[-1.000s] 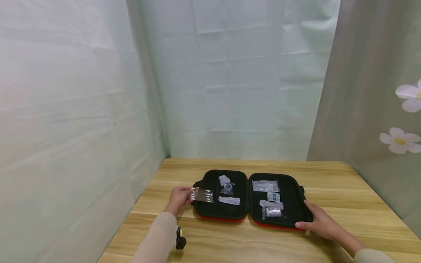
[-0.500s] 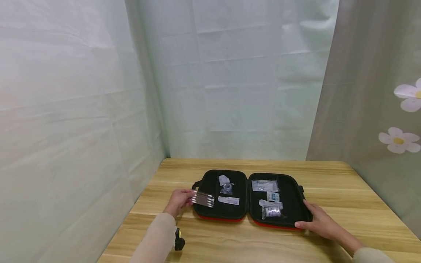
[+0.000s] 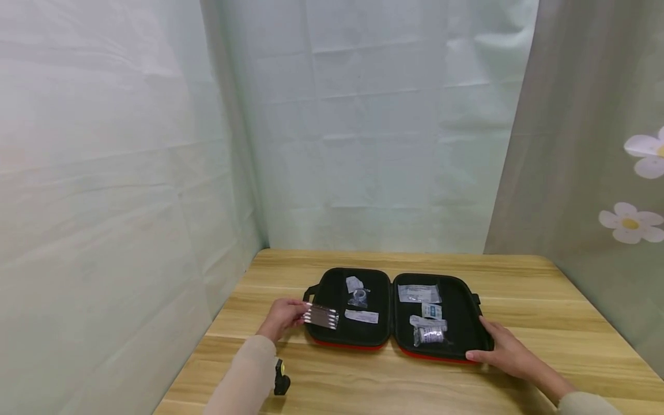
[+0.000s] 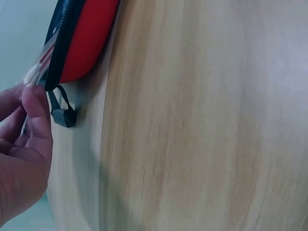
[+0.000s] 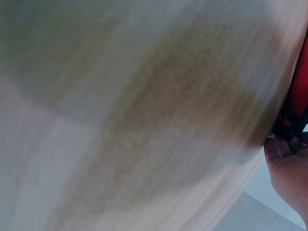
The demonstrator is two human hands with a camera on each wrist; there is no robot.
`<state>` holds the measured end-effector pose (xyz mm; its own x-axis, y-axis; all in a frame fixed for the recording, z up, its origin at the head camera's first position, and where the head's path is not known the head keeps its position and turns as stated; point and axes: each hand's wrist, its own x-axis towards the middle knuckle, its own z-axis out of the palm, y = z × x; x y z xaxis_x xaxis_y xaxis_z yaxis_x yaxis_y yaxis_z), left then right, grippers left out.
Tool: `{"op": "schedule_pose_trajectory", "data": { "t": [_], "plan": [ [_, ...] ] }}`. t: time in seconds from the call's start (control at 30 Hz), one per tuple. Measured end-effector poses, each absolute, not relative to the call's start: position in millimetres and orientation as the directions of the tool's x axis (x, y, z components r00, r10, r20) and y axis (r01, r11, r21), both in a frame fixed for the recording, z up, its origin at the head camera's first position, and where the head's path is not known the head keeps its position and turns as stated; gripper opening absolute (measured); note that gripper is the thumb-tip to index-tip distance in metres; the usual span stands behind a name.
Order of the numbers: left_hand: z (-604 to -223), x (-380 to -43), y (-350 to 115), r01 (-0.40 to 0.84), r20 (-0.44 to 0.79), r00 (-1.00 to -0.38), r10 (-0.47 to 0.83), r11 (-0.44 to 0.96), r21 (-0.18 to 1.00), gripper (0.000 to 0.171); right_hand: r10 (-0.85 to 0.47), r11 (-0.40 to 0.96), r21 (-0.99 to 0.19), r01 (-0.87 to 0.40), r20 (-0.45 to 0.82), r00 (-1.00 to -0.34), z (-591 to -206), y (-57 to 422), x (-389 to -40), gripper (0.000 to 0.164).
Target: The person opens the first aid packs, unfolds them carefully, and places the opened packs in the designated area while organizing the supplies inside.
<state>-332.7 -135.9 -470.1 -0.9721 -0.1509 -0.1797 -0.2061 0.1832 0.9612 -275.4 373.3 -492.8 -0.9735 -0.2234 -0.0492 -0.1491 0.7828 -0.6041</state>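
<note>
A black-lined first-aid case (image 3: 469,331) with a red shell lies unfolded on the table. Over its left half, my left hand (image 3: 284,316) pinches the end of a clear pack of cotton swabs (image 3: 323,317) between thumb and fingers. In the left wrist view the thumb (image 4: 37,113) presses on the swab pack beside the case rim. My right hand (image 3: 510,349) holds the near right corner of the case, thumb on the front edge and fingers along the side. The right wrist view shows only part of this hand (image 5: 291,173), at the red shell.
Inside the left half lie a bagged tape roll (image 3: 358,297) and a white packet (image 3: 362,316). A wrapped bandage roll (image 3: 430,334), a small white-and-teal packet (image 3: 432,310) and a flat packet (image 3: 419,293) are in the right half. Curtains surround the wooden table (image 3: 363,380).
My left hand has lowered the swab pack slightly toward the near side of the left half, and the pack has tilted. The right hand keeps its place on the case corner.
</note>
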Motion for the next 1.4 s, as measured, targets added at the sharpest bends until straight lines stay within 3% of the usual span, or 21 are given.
{"op": "schedule_pose_trajectory", "data": {
  "t": [0.4,0.9,1.4],
  "plan": [
    [-480.9,-333.9,-128.6,-0.176,-0.14,-0.977,-0.163,0.233,0.956,0.011,-0.242,0.777,-0.604,-0.179,-0.023,-0.97,-494.4,374.0,-274.9,0.103],
    [-468.1,-331.9,-130.5,-0.186,-0.157,-0.975,-0.157,0.195,0.963,0.017,-0.232,0.782,-0.605,-0.149,-0.061,-0.971,-493.5,374.5,-276.8,0.105],
    [-472.1,-339.6,-124.5,-0.137,-0.077,-0.98,-0.184,0.344,0.929,0.012,-0.257,0.773,-0.602,-0.198,-0.011,-0.966,-499.7,378.3,-277.6,0.102]
  ]
}}
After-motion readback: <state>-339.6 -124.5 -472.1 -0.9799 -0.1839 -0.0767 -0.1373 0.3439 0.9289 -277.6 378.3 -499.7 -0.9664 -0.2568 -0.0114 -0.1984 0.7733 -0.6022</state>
